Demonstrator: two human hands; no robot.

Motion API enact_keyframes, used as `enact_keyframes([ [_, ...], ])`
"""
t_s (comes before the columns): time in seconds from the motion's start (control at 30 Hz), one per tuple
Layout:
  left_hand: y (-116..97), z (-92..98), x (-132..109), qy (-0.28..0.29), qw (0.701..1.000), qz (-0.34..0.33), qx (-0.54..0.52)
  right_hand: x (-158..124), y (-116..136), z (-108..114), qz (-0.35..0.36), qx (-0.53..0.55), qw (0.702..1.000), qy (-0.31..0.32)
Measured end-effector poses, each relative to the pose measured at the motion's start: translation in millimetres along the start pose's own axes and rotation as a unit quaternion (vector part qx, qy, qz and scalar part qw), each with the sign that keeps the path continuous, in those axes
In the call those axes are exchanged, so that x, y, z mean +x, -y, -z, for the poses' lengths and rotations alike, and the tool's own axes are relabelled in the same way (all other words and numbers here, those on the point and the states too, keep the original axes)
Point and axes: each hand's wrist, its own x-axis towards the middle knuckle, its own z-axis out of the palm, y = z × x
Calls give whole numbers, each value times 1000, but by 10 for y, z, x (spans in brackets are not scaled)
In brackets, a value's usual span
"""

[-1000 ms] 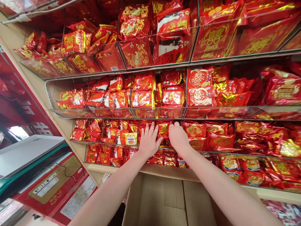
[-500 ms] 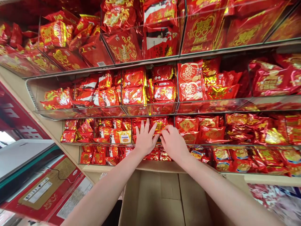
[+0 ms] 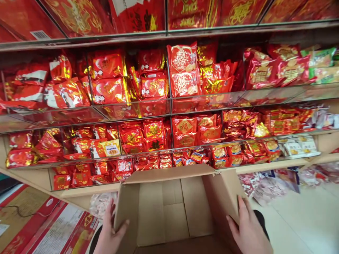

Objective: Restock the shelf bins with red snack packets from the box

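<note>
An open cardboard box [image 3: 172, 174] sits low in front of me, with only bare brown cardboard showing inside. My left hand [image 3: 109, 231] is at its left side, fingers outside the wall and thumb over the inner side. At the opposite side my right hand [image 3: 246, 224] grips the right wall in the same way, its thumb towards the inside. Beyond the box's far flap, red packets with gold characters [image 3: 153, 135] fill the lower shelf bins. Neither hand touches a packet.
Clear-fronted shelves [image 3: 132, 109] of red-wrapped snacks rise ahead. A yellow and white cookies packet [image 3: 111, 148] stands among them. Red printed cartons [image 3: 60, 225] lie at lower left. Plastic-wrapped goods [image 3: 270, 187] rest on the pale tiled floor [image 3: 296, 222] at right.
Both hands have left the packets in the lower shelf bin and come down and apart to the box's two sides. The view has shifted right and down, showing more of the box.
</note>
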Motion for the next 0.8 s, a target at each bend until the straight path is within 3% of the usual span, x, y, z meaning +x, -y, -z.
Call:
enact_keyframes([
  [0.07, 114, -9, -45, 92, 987, 109, -69, -23, -43, -9, 18, 14, 999, 27],
  [0.13, 90, -2, -60, 132, 976, 146, -94, -15, -19, 21, 28, 20, 999, 39],
  [0.33, -226, 103, -205, 146, 978, 107, -103, 26, 59, 219, 18, 49, 998, 35],
  [0.47, -453, 188, -380, 164, 973, 107, -125, 17, -154, 179, -77, 94, 987, 102],
  [0.57, -624, 246, -501, 152, 977, 86, -121, -14, -294, 187, -86, 157, 976, 121],
  [0.7, -879, 347, -622, 162, 974, 71, -140, 12, -361, 451, -129, 205, 960, 139],
  [0.8, -1137, 457, -696, 178, 971, 56, -148, 106, -491, 782, -108, 245, 955, 124],
])
